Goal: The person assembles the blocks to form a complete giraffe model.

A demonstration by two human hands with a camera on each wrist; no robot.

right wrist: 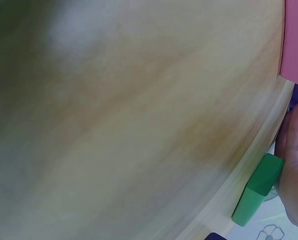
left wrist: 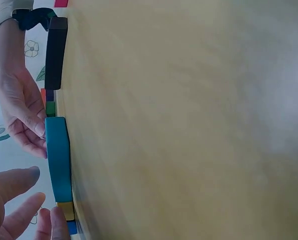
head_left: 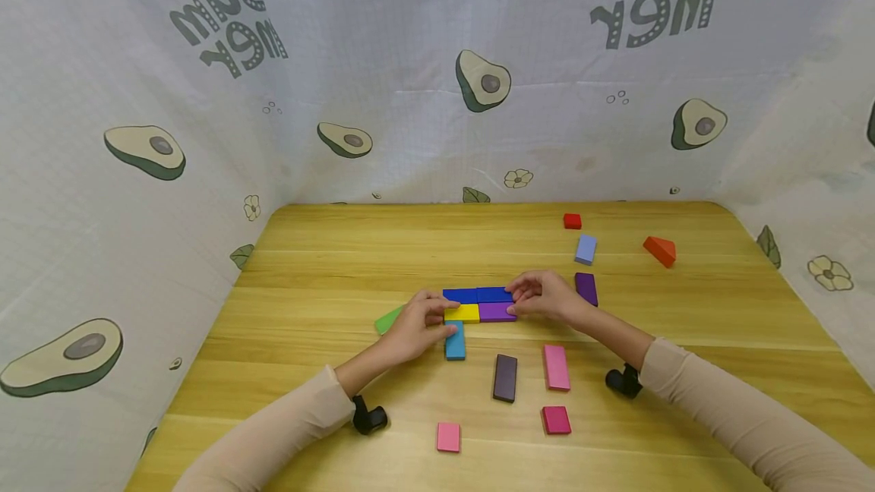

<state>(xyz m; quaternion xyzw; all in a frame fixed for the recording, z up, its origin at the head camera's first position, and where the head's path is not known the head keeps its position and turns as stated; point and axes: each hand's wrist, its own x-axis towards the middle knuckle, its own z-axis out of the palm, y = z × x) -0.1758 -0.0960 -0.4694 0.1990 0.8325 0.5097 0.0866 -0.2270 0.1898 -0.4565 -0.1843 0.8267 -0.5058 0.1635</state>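
Note:
Two blue blocks (head_left: 495, 294) lie end to end, with a yellow block (head_left: 466, 315) and a purple block (head_left: 496, 313) along their near side. My left hand (head_left: 415, 326) is at the left end, index finger over the yellow block, thumb on the top of the teal block (head_left: 454, 346). In the left wrist view its fingers are spread beside the teal block (left wrist: 59, 160). My right hand (head_left: 543, 296) touches the right ends of the blue and purple blocks, its fingers fairly straight in the right wrist view (right wrist: 295, 160).
A light green block (head_left: 388, 320) lies left of my left hand; another green block (right wrist: 259, 190) stands beside my right hand. Nearer are a dark block (head_left: 505, 378) and pink blocks (head_left: 557, 368). Dark purple (head_left: 585, 289), lavender (head_left: 585, 249) and red (head_left: 660, 250) pieces lie at the right.

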